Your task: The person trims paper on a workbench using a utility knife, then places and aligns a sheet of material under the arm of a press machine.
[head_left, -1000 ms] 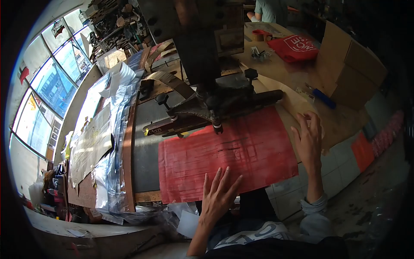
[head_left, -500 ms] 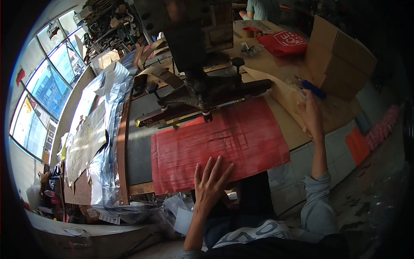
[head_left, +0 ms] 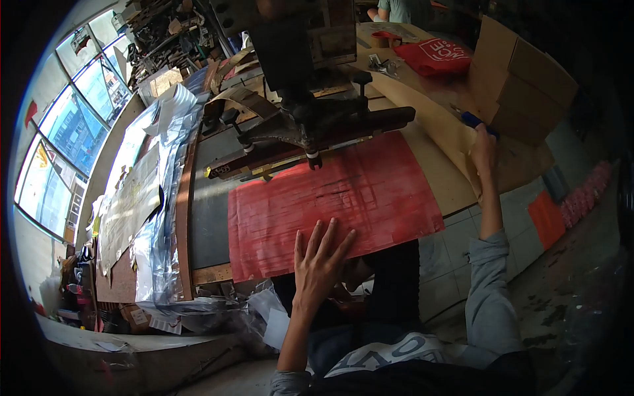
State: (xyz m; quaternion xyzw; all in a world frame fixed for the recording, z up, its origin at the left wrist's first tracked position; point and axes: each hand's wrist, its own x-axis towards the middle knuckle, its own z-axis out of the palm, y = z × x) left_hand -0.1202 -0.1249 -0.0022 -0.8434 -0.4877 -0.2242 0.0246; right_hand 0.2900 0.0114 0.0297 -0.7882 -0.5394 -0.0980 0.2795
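Observation:
My left hand (head_left: 319, 267) lies flat, fingers spread, on the near edge of a red sheet (head_left: 389, 191) marked with dark scored lines. The sheet rests on the bench under a black press head (head_left: 310, 135) with a long bar. At the right, the fingers of my right hand (head_left: 485, 148) are closed over the handle of a blue-handled tool (head_left: 471, 119); its thin tip points away to the left, and its exact kind is unclear. Brown paper (head_left: 436, 125) with a curled edge lies beside and partly under this hand.
A cardboard box (head_left: 522, 86) stands at the right, beside a red bag (head_left: 436, 58) and an orange-red tape roll (head_left: 383, 38). Clear plastic sheeting (head_left: 158, 231) covers the left side. Another person's sleeve (head_left: 401, 10) shows at the back.
My right hand has moved onto the blue handle, which showed uncovered just beyond the fingers before. My left hand stays on the red sheet. The whole view has shifted slightly.

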